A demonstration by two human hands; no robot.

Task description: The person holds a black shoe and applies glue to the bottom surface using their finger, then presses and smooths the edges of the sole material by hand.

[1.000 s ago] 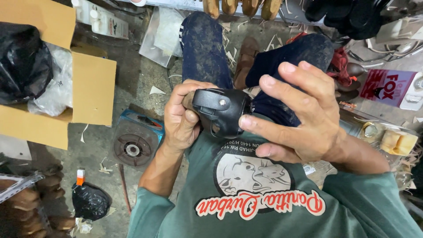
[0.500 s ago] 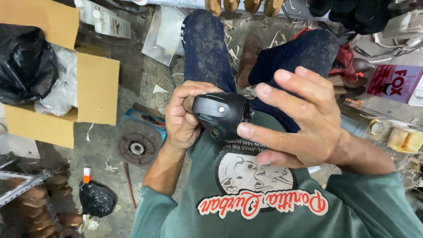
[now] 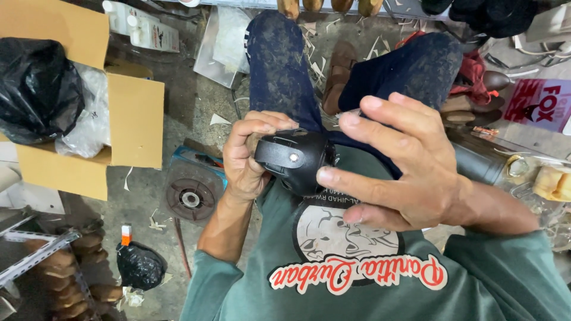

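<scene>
The person's left hand (image 3: 247,156) wraps tight around the small black plastic power tool (image 3: 294,159), held close above the green printed shirt (image 3: 351,267). The right hand (image 3: 398,166) is loose and spread, with only its fingertips (image 3: 327,175) touching the tool's right end. The tool lies sideways between the hands, and the left hand has more of it. Since a moment ago, the right hand has slid lower. Farther off, a rusty round metal disc (image 3: 190,198) lies on the floor, beside a brown cardboard box (image 3: 128,122).
</scene>
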